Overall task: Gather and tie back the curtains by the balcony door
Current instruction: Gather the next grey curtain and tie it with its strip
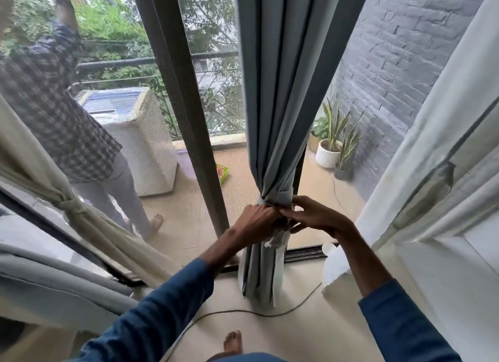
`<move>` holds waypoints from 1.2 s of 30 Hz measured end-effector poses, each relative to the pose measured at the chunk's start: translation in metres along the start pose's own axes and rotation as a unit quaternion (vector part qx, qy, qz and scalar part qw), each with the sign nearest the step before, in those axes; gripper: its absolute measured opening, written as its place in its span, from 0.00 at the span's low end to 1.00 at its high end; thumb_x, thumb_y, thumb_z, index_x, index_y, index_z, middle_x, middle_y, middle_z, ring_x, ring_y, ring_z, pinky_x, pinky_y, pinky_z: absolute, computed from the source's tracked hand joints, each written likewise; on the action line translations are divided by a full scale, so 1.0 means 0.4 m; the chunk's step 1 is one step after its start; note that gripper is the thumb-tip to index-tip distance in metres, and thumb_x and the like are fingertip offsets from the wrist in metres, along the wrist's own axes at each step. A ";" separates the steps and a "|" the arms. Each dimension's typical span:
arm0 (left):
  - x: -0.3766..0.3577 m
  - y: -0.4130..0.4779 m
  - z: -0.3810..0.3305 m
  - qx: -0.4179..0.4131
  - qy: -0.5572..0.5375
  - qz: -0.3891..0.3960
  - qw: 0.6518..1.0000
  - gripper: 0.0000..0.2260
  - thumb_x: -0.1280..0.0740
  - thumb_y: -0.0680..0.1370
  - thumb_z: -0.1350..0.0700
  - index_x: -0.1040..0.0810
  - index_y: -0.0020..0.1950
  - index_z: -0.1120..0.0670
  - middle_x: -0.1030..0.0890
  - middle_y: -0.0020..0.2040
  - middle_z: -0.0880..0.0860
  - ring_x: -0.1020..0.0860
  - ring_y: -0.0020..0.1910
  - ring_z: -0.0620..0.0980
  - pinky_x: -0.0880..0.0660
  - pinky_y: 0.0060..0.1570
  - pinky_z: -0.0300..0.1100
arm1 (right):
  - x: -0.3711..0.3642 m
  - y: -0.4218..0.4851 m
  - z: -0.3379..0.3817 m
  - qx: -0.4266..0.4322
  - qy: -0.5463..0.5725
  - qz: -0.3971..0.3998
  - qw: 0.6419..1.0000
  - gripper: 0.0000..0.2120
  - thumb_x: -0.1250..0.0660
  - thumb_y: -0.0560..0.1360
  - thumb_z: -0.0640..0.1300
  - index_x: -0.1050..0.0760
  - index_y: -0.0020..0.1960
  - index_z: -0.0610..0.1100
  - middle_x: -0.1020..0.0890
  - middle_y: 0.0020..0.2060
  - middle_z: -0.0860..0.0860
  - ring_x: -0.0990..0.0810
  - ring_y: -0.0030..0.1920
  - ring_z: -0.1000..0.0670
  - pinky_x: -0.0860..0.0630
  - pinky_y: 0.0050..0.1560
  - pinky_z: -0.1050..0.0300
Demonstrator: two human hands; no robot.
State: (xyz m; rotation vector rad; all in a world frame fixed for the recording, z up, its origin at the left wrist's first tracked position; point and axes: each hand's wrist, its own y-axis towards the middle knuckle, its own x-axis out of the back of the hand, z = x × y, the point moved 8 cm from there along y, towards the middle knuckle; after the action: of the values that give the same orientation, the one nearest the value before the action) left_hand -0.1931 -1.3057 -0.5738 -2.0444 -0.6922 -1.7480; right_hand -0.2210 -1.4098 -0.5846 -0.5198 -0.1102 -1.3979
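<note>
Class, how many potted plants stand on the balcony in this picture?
3, all by the brick wall: a snake plant in a white pot, another in a dark pot to its right, a leafy one in a tan pot behind. The curtain may hide more.

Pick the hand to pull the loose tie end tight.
Right, probably. The right hand has its fingertips by the loose tie end hanging just below; the left hand grips the gathered curtain and can brace it.

Grey brick wall [405, 51], beige balcony floor [186, 226], potted plants [330, 149], washing machine [145, 137]
</note>
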 end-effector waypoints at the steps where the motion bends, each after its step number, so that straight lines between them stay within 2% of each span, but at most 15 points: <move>1: 0.005 -0.001 0.009 0.011 -0.001 -0.012 1.000 0.08 0.36 0.79 0.52 0.18 0.54 0.47 0.16 0.49 0.53 0.18 0.47 0.60 0.23 0.41 0.50 | -0.001 0.000 -0.002 0.020 -0.010 0.016 1.000 0.17 0.32 0.79 0.35 0.25 0.67 0.41 0.20 0.52 0.43 0.15 0.44 0.44 0.16 0.46 0.45; 3: 0.016 -0.002 0.022 0.025 0.000 -0.042 0.999 0.09 0.35 0.78 0.49 0.17 0.55 0.43 0.15 0.48 0.53 0.18 0.45 0.60 0.23 0.41 0.49 | -0.001 0.000 -0.004 0.056 -0.033 0.024 0.998 0.24 0.30 0.74 0.27 0.25 0.67 0.42 0.20 0.53 0.45 0.16 0.42 0.50 0.18 0.42 0.56; 4: 0.023 -0.002 0.028 0.033 0.001 -0.056 0.998 0.09 0.34 0.78 0.46 0.17 0.56 0.41 0.15 0.46 0.53 0.18 0.44 0.59 0.22 0.41 0.48 | 0.002 0.005 -0.008 0.064 -0.050 0.007 0.997 0.25 0.28 0.71 0.27 0.24 0.65 0.44 0.19 0.52 0.47 0.17 0.39 0.55 0.20 0.42 0.58; 7: 0.041 0.009 0.054 0.059 0.016 -0.074 0.995 0.13 0.32 0.76 0.39 0.15 0.52 0.44 0.15 0.40 0.56 0.18 0.39 0.59 0.22 0.39 0.47 | 0.007 0.022 -0.023 0.064 -0.109 -0.094 0.988 0.25 0.21 0.65 0.35 0.20 0.59 0.50 0.17 0.45 0.55 0.21 0.36 0.63 0.23 0.44 0.58; 10: 0.048 0.025 0.061 0.052 0.026 -0.044 0.997 0.14 0.32 0.76 0.42 0.19 0.46 0.52 0.18 0.37 0.57 0.20 0.36 0.61 0.23 0.38 0.51 | 0.003 0.020 -0.017 0.065 -0.149 -0.160 0.974 0.21 0.22 0.66 0.42 0.19 0.58 0.48 0.14 0.45 0.52 0.17 0.41 0.54 0.21 0.43 0.55; 14: 0.074 0.022 0.060 0.046 0.032 -0.048 0.997 0.15 0.35 0.77 0.45 0.28 0.36 0.53 0.25 0.31 0.52 0.25 0.31 0.58 0.30 0.32 0.47 | 0.022 0.016 -0.020 0.053 -0.172 -0.211 0.961 0.15 0.30 0.68 0.39 0.18 0.54 0.46 0.14 0.46 0.47 0.15 0.45 0.43 0.21 0.43 0.51; 17: 0.105 -0.006 0.138 0.172 0.031 -0.104 0.979 0.28 0.37 0.70 0.29 0.22 0.32 0.53 0.24 0.27 0.50 0.24 0.29 0.54 0.28 0.31 0.42 | 0.028 0.022 -0.041 0.030 -0.161 -0.219 0.962 0.19 0.35 0.65 0.36 0.17 0.53 0.46 0.14 0.42 0.47 0.16 0.41 0.43 0.21 0.43 0.50; 19: 0.114 -0.042 0.177 0.247 0.020 -0.148 0.957 0.37 0.42 0.63 0.18 0.25 0.29 0.54 0.23 0.27 0.52 0.22 0.32 0.53 0.26 0.33 0.42 | 0.029 0.017 -0.047 0.022 -0.153 -0.225 0.962 0.20 0.37 0.63 0.34 0.17 0.52 0.46 0.14 0.40 0.47 0.19 0.37 0.46 0.20 0.42 0.48; 21: 0.112 -0.047 0.174 0.246 -0.046 -0.173 0.953 0.38 0.41 0.59 0.16 0.24 0.40 0.51 0.19 0.38 0.52 0.20 0.42 0.53 0.23 0.41 0.46 | 0.032 0.017 -0.047 0.017 -0.136 -0.228 0.964 0.20 0.37 0.63 0.34 0.16 0.51 0.45 0.15 0.39 0.47 0.22 0.36 0.49 0.21 0.42 0.48; 23: 0.109 -0.015 0.146 0.177 -0.188 -0.175 0.950 0.37 0.34 0.60 0.20 0.21 0.51 0.50 0.17 0.46 0.48 0.19 0.46 0.47 0.22 0.43 0.45 | 0.027 0.021 -0.045 0.020 -0.116 -0.223 0.968 0.18 0.36 0.65 0.38 0.16 0.51 0.46 0.14 0.40 0.48 0.23 0.37 0.52 0.21 0.42 0.48; 26: 0.124 0.037 0.098 0.112 -0.330 -0.174 0.921 0.21 0.23 0.68 0.37 0.18 0.46 0.54 0.16 0.40 0.49 0.19 0.39 0.42 0.21 0.37 0.45 | 0.018 0.023 -0.029 0.029 -0.123 -0.210 0.969 0.11 0.32 0.69 0.40 0.15 0.50 0.45 0.13 0.42 0.46 0.19 0.41 0.49 0.20 0.44 0.48; 28: 0.125 0.055 0.094 0.108 -0.348 -0.191 0.911 0.14 0.22 0.71 0.46 0.17 0.47 0.55 0.16 0.40 0.50 0.20 0.39 0.40 0.22 0.38 0.41 | 0.026 0.019 -0.024 0.029 -0.138 -0.211 0.967 0.11 0.32 0.69 0.38 0.15 0.48 0.45 0.13 0.42 0.47 0.17 0.44 0.47 0.22 0.44 0.50; 31: 0.107 0.071 0.111 0.111 -0.334 -0.201 0.914 0.15 0.23 0.73 0.47 0.17 0.51 0.57 0.15 0.44 0.52 0.18 0.43 0.44 0.21 0.40 0.43 | 0.045 -0.004 -0.006 0.036 -0.185 -0.221 0.957 0.14 0.38 0.66 0.41 0.17 0.46 0.45 0.14 0.38 0.47 0.16 0.44 0.44 0.23 0.42 0.50; 34: 0.094 0.088 0.132 0.115 -0.349 -0.191 0.910 0.16 0.25 0.74 0.46 0.17 0.51 0.57 0.15 0.44 0.53 0.16 0.44 0.46 0.20 0.40 0.45 | 0.076 -0.040 0.025 0.035 -0.236 -0.278 0.930 0.20 0.40 0.68 0.37 0.16 0.55 0.46 0.14 0.51 0.43 0.19 0.57 0.37 0.21 0.53 0.45; 36: 0.094 0.095 0.132 0.106 -0.349 -0.188 0.912 0.16 0.25 0.74 0.46 0.17 0.52 0.58 0.15 0.45 0.53 0.16 0.44 0.47 0.19 0.40 0.43 | 0.102 -0.058 0.042 0.039 -0.269 -0.303 0.913 0.21 0.38 0.73 0.35 0.17 0.61 0.48 0.16 0.58 0.42 0.20 0.61 0.36 0.22 0.59 0.44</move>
State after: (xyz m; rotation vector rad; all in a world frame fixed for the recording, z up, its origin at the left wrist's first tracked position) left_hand -0.1242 -1.3020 -0.5438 -2.4850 -1.4957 -0.9787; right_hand -0.2318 -1.4418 -0.5480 -0.8399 -0.8305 -1.8050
